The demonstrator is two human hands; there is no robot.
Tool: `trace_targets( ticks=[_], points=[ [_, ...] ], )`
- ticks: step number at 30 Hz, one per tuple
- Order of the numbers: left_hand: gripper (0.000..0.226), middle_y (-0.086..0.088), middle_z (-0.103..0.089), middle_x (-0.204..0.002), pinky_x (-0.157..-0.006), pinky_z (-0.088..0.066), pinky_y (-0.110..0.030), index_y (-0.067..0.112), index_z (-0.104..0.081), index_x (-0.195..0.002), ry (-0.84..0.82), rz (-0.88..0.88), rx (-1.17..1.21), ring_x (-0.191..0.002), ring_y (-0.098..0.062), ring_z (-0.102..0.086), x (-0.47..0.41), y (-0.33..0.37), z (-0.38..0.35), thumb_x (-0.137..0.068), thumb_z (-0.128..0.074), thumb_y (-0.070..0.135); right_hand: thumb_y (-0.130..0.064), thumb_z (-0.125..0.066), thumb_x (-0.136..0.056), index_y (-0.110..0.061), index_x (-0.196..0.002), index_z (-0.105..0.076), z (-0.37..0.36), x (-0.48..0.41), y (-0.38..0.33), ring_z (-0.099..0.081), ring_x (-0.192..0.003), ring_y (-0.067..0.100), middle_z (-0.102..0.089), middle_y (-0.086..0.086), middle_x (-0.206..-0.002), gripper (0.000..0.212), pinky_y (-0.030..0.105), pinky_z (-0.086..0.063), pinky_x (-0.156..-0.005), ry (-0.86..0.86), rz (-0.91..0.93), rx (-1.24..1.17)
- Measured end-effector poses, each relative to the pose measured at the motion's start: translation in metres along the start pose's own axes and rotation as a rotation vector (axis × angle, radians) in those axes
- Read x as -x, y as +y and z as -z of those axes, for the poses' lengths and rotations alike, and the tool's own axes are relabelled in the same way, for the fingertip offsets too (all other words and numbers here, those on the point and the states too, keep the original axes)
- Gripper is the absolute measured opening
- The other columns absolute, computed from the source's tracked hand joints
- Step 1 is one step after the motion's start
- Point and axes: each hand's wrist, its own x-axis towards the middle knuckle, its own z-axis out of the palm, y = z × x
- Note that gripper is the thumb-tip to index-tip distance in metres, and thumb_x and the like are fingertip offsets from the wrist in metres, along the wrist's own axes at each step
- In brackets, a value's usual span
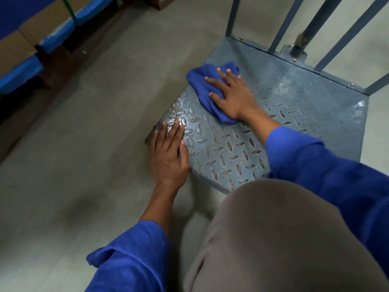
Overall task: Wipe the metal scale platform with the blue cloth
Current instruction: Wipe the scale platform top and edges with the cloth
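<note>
Right hand [231, 95]: palm down, fingers straight and spread, pressing flat on a crumpled dark blue cloth [200, 85]. No finger curls round the fabric; the hand is released and bears down rather than gripping. The cloth lies on the far-left part of the grey diamond-plate metal scale platform [294, 106]. It is bunched under the palm and fingers, with folds showing past the fingertips and below the wrist.

Left hand [168, 152]: also palm down, fingers straight and close together, resting on the platform's near-left corner. It holds nothing.

Platform: sits low on a smooth grey concrete floor [94, 123]. The raised oval tread is bright near the left corner and duller toward the back. Grey metal upright bars [288, 24] stand along the far edge, bolted at the base.

Surroundings: both forearms are in bright blue sleeves [315, 165]. A knee in tan trousers [273, 239] covers part of the platform's near edge. Brown cardboard boxes with blue wrapping [14, 49] are stacked at upper left, well apart from the platform.
</note>
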Motion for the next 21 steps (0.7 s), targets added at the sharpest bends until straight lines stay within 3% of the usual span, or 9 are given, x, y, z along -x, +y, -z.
trace_targets(
  ticks=[4,8,10,14,16,21],
  points=[
    [0.045,0.001,-0.055,-0.158,-0.129,-0.025,-0.046,0.014,-0.061,-0.149,0.009,0.017,-0.013,-0.156,-0.024,-0.038,0.006,0.003,0.001,-0.107,-0.043,0.021,-0.06,-0.031,-0.106,-0.041,-0.165,-0.024,0.003,-0.014,-0.007,-0.002,-0.164,0.031,-0.007,0.005,-0.177,0.062,0.051,-0.001,-0.132,0.012,-0.269,-0.001],
    [0.046,-0.004,-0.057,-0.156,-0.128,-0.021,-0.039,0.01,-0.063,-0.145,0.036,0.036,-0.057,-0.153,-0.028,-0.041,0.008,0.01,0.0,-0.108,-0.039,0.021,-0.057,-0.036,-0.107,-0.044,-0.163,-0.029,-0.02,0.033,-0.066,-0.006,-0.164,0.026,-0.013,0.001,-0.177,0.058,0.046,-0.001,-0.131,-0.02,0.128,0.003],
    [0.047,-0.006,-0.055,-0.157,-0.129,-0.018,-0.039,0.009,-0.061,-0.147,0.021,0.048,-0.068,-0.153,-0.027,-0.039,0.01,0.011,0.0,-0.109,-0.036,0.022,-0.059,-0.038,-0.104,-0.045,-0.161,-0.033,-0.018,0.028,-0.059,-0.01,-0.164,0.026,-0.016,-0.001,-0.176,0.059,0.048,-0.004,-0.131,-0.034,0.211,-0.014],
    [0.051,-0.007,-0.046,-0.164,-0.133,-0.015,-0.046,0.007,-0.052,-0.154,-0.02,0.075,-0.048,-0.159,-0.027,-0.03,0.025,0.015,0.004,-0.11,-0.031,0.024,-0.057,-0.04,-0.106,-0.044,-0.163,-0.03,-0.005,-0.012,-0.031,-0.004,-0.164,0.028,-0.01,0.0,-0.177,0.059,0.051,-0.001,-0.132,-0.018,-0.092,-0.057],
    [0.054,-0.01,-0.043,-0.166,-0.133,-0.013,-0.049,0.004,-0.05,-0.155,-0.032,0.067,-0.022,-0.159,-0.032,-0.028,0.034,0.018,0.004,-0.11,-0.029,0.026,-0.058,-0.037,-0.107,-0.045,-0.163,-0.027,-0.007,-0.016,-0.037,-0.001,-0.164,0.028,-0.007,0.002,-0.178,0.059,0.05,0.002,-0.132,-0.016,-0.111,-0.044],
    [0.058,-0.008,-0.037,-0.169,-0.132,-0.013,-0.049,0.008,-0.045,-0.158,-0.099,-0.026,0.04,-0.161,-0.031,-0.024,0.071,0.022,0.014,-0.105,-0.044,0.031,-0.065,-0.031,-0.101,-0.045,-0.161,-0.033,-0.024,0.03,-0.059,-0.008,-0.164,0.027,-0.016,0.0,-0.176,0.063,0.048,-0.004,-0.132,-0.052,0.276,-0.018]
  ],
)
